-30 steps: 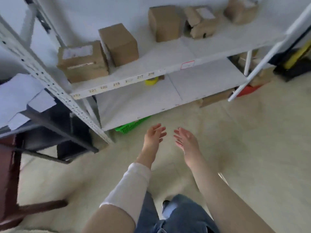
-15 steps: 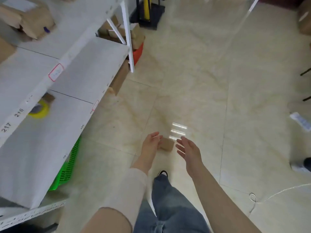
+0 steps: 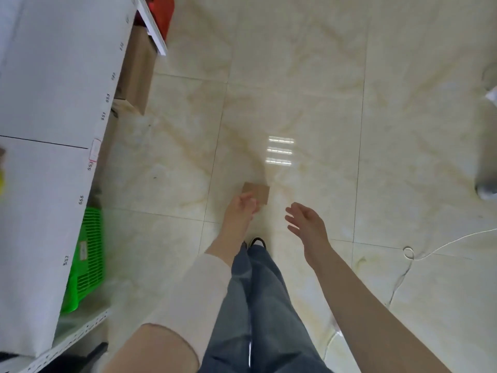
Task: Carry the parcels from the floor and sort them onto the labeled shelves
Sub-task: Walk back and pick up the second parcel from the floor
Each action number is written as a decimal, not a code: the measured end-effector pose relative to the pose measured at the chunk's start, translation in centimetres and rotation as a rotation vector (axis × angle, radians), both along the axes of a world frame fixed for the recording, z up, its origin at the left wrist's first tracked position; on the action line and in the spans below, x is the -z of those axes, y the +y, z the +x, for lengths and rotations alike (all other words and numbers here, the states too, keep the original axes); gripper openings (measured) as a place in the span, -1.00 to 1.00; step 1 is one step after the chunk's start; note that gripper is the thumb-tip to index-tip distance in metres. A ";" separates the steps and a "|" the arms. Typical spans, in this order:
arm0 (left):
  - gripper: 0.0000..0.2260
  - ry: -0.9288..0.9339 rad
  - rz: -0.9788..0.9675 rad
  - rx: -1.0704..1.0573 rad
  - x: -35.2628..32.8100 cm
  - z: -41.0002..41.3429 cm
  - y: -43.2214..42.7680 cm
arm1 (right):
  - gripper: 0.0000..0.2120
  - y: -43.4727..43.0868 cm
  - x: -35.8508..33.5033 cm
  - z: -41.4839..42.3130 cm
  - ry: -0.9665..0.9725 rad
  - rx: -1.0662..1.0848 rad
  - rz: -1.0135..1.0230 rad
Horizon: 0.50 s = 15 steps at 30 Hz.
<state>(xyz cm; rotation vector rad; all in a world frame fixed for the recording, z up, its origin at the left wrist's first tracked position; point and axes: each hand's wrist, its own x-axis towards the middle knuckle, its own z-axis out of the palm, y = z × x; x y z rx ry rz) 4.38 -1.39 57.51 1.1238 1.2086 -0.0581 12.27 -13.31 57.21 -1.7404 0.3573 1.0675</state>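
Observation:
A small flat brown parcel [image 3: 258, 191] lies on the cream floor tiles just ahead of my feet. My left hand [image 3: 240, 210], on a white-sleeved arm, hangs over the parcel's near left corner with its fingers loosely bent; I cannot tell whether it touches the cardboard. To the right of the parcel and apart from it, my right hand [image 3: 306, 224] has spread fingers and holds nothing. The white shelf [image 3: 53, 103] with number labels along its front edge fills the left side.
Under the shelf sit a green plastic basket [image 3: 87, 262], brown cartons [image 3: 138, 68] and something red [image 3: 161, 9]. A white cord [image 3: 419, 254] trails over the floor at right. A grey shoe [image 3: 486, 188] shows at the right edge. My jeans and shoe [image 3: 256, 242] are below.
The view has swung from the shelves down to the floor. The parcel now sits larger and closer, and my left hand has moved over its near corner.

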 end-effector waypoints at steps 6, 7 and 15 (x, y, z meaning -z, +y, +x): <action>-0.58 0.159 -0.054 0.154 22.7 1.9 3.4 | -0.56 1.7 23.0 3.2 0.036 -0.094 -0.139; -0.57 0.187 -0.048 0.195 26.8 2.2 4.2 | -0.53 1.9 27.2 3.6 0.050 -0.114 -0.157; -0.46 0.261 0.024 0.353 52.3 5.6 8.7 | -0.38 5.2 53.0 8.5 0.045 -0.273 -0.174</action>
